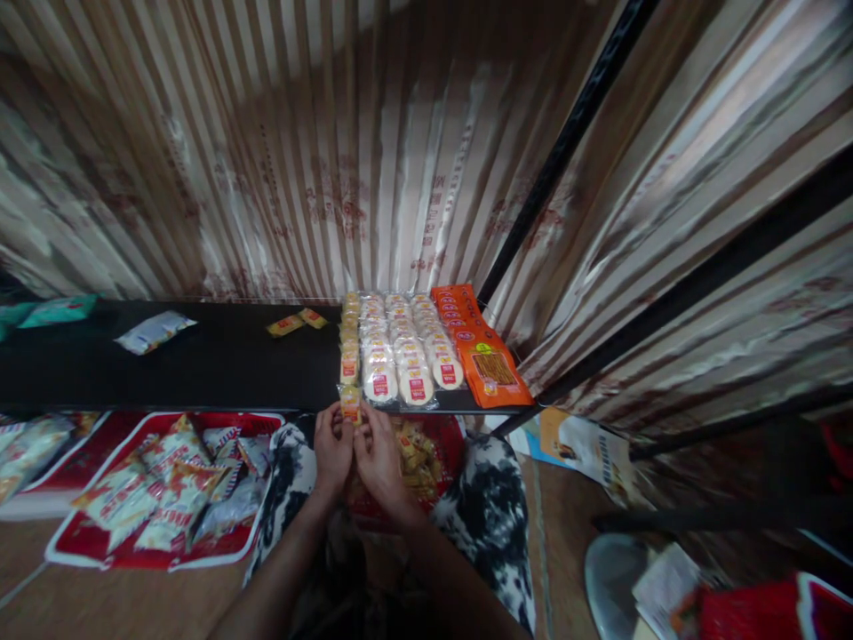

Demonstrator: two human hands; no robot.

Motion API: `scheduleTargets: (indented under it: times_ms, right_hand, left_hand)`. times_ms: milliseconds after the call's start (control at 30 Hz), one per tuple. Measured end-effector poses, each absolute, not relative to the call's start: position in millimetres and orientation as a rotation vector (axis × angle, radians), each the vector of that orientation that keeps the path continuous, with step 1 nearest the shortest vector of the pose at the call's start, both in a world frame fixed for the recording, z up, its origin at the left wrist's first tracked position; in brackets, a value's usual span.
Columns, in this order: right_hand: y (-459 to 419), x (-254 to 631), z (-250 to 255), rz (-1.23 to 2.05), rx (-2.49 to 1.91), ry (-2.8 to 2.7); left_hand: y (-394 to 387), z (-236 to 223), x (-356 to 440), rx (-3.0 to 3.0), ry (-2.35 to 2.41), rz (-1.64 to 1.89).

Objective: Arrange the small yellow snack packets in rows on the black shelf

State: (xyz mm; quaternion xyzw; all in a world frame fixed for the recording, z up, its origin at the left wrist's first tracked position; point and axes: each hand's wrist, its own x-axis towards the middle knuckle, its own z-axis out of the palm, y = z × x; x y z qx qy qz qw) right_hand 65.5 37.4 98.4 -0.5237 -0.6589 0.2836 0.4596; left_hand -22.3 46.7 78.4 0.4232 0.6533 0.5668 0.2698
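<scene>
My left hand (pixel 331 449) and my right hand (pixel 378 455) meet at the front edge of a low black shelf (pixel 219 360). Together their fingers pinch one small yellow snack packet (pixel 350 402). That packet stands at the near end of a single-file row of like yellow packets (pixel 349 333). Right of the row lie rows of round white cakes with red labels (pixel 403 351). Further right sit overlapping orange snack packs (pixel 481 351). Below my hands, between my knees, a red bag holds more yellow packets (pixel 417 453).
A white packet (pixel 155 331) and two loose yellow packets (pixel 297 322) lie on the shelf's left part. A red bag of snack packs (pixel 166 493) rests on the floor at left. Striped plastic sheeting (pixel 320 151) hangs behind. A black rack post (pixel 566 142) rises at right.
</scene>
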Motion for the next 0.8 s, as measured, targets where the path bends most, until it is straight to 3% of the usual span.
scheduleTargets:
  times_ms: [300, 800]
  right_hand:
    - [58.3, 49.8, 96.2, 0.765, -1.184, -1.605]
    - [76.4, 43.3, 80.5, 0.599, -1.258, -1.644]
  left_hand:
    - [68.0, 83.5, -38.3, 1.281, 1.856, 1.454]
    - [90.1, 82.3, -46.8, 1.48, 2.002, 1.248]
